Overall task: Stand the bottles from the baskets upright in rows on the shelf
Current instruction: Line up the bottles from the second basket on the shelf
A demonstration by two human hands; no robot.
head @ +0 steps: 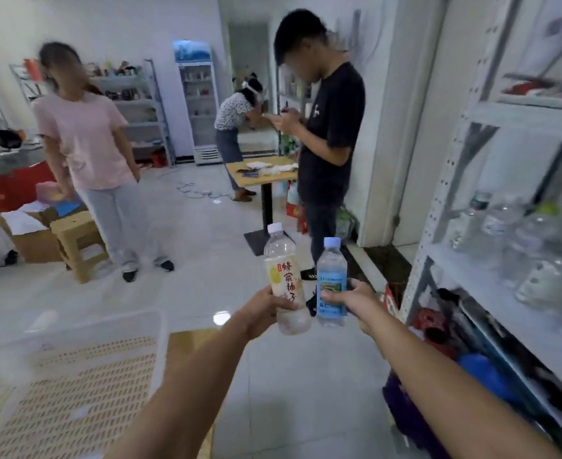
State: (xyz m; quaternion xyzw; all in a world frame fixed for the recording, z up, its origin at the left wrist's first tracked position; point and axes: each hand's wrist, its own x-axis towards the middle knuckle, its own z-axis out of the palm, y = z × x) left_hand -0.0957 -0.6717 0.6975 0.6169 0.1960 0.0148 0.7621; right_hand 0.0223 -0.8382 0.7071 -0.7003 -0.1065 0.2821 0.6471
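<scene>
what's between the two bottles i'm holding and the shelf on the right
Nothing visible. The left hand grips the yellow-label bottle and the right hand the blue-label bottle, in open air left of the shelf. Its front is open, though clear bottles already stand on its middle tier.

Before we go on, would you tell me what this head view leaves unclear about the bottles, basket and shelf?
Head view:
1. Bottles on the shelf: motion blur hides their count and rows.
2. White basket: cut off by the left and bottom edges.
3. Blue-label bottle: the right hand covers its lower label.
4. Yellow-label bottle: the left hand covers part of its label.
</scene>
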